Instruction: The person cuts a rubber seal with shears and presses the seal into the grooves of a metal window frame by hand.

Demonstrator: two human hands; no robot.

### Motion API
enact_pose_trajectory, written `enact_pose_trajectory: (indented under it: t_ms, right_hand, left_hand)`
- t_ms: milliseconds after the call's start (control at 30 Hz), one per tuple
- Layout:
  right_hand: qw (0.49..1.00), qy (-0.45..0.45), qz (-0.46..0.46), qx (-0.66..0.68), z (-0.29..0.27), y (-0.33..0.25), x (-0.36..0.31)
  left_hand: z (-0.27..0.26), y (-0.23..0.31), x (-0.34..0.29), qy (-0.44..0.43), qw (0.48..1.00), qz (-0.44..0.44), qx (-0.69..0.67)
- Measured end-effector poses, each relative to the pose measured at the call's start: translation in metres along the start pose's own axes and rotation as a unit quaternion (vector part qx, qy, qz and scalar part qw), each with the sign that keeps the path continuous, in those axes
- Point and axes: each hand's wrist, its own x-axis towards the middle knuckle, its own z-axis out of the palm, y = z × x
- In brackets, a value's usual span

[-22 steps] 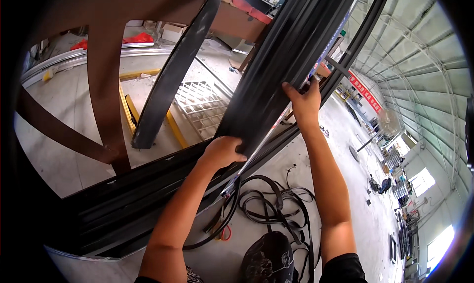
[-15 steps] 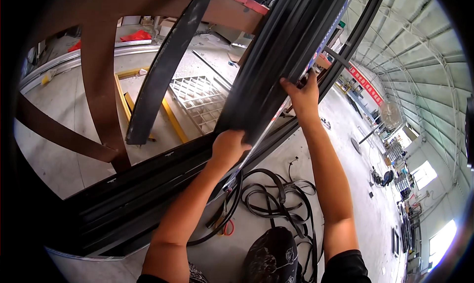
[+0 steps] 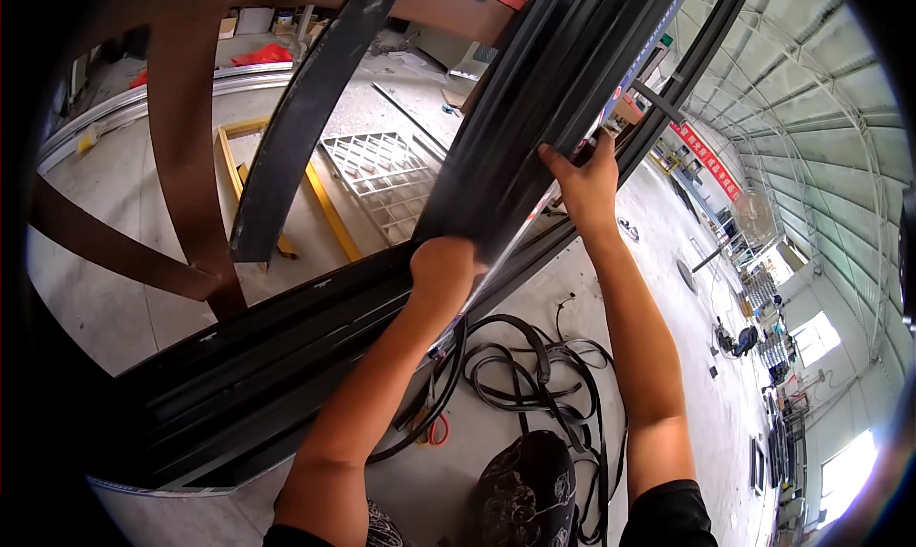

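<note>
A: What stands at the left?
B: We see a brown metal frame [image 3: 186,118], then a dark curved slat [image 3: 303,118], with a pale grille [image 3: 382,180] beyond it on the floor [image 3: 105,299].
A: And our hands, near the centre?
B: Our left hand [image 3: 444,270] bends over the lower part of the black profile [image 3: 534,99], which slants to the top of the frame. Its fingers are blurred and partly hidden, so we cannot tell how tightly they close.
A: Right of that?
B: A black strip [image 3: 543,356] lies in loose loops, lower centre, with neither hand on it. Our right hand [image 3: 587,189] sits higher, thumb on the profile's face, fingers at its edge; whether they clamp, we cannot tell.
A: How far along are we?
B: Partway, we judge: both hands are placed on the profile, and no part looks plainly finished. How much remains, we cannot tell.
</note>
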Motion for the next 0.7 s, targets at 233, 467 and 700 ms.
enact_pose_trajectory:
  t_ms: [233, 467, 700]
  right_hand:
    - [0.996, -0.017, -0.017, 0.084, 0.001, 0.003, -0.011]
    - [0.994, 0.030, -0.053, 0.094, 0.022, 0.016, -0.027]
    - [0.993, 0.030, -0.014, 0.110, 0.020, 0.016, -0.033]
  left_hand:
    - [-0.009, -0.033, 0.009, -0.136, 0.985, 0.034, -0.097]
    - [-0.008, -0.038, 0.008, -0.189, 0.974, -0.028, -0.120]
    - [0.000, -0.039, 0.009, -0.181, 0.965, -0.057, -0.183]
